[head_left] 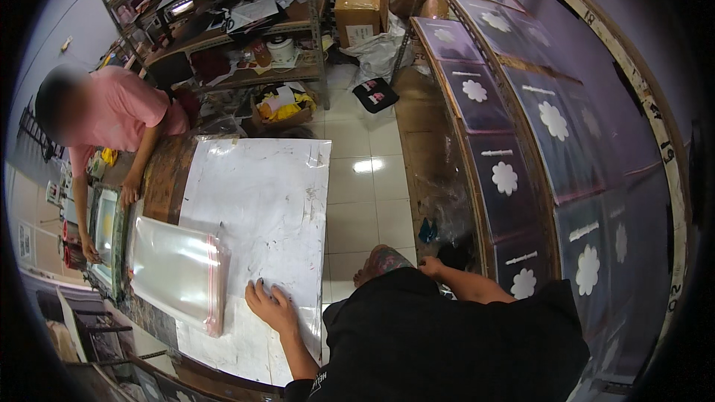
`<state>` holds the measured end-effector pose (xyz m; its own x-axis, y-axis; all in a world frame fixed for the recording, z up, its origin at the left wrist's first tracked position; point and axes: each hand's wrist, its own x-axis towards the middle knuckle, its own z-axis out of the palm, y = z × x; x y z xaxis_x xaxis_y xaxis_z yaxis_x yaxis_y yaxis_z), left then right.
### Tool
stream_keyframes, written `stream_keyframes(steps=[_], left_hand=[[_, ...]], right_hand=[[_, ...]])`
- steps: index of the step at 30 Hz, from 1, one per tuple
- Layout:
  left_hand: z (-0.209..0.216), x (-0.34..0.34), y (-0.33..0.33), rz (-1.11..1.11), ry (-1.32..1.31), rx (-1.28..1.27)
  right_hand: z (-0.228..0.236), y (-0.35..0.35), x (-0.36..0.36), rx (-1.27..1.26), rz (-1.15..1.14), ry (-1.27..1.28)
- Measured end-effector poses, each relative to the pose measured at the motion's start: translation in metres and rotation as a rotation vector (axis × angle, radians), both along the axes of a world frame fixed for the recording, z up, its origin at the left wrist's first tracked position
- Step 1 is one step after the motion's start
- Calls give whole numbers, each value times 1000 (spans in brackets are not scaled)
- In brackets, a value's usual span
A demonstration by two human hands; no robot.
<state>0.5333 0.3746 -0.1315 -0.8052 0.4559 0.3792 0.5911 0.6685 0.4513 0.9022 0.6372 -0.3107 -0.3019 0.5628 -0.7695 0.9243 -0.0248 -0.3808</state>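
My left hand (269,307) rests on the white board (264,201) covering the table, its fingers spread and holding nothing. Just left of it lies a stack of transparent plastic bags (175,260) with red lines along the edge nearest my hand. My right hand (430,266) hangs low beside my bent leg, near the rack on the right. Its fingers are too small and partly turned away to make out.
At the table's far left a person in a pink shirt (130,100) leans over a framed screen (108,234). Printed sheets with white flower shapes (504,178) lie on the right-hand racks. Beyond stand cluttered shelves (305,15), cardboard boxes (361,4) and a black folded cloth (375,95) on the tiled floor.
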Motion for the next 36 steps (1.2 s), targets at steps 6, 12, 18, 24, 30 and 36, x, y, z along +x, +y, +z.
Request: stream_keyframes(steps=[6, 12, 18, 24, 30, 36], left_hand=[[-3, 1, -1, 51, 52, 59], [9, 5, 0, 87, 23, 87], [15, 9, 3, 129, 12, 56], [16, 9, 1, 139, 11, 36], [19, 9, 3, 130, 26, 48], [17, 10, 2, 129, 37, 61]], right_hand=[[-13, 23, -22, 50, 110, 72], [-8, 43, -67, 86, 189, 202], [-25, 58, -82, -57, 185, 300], [-30, 64, -76, -161, 115, 290], [8, 55, -65, -95, 239, 203], [2, 55, -57, -92, 319, 192]])
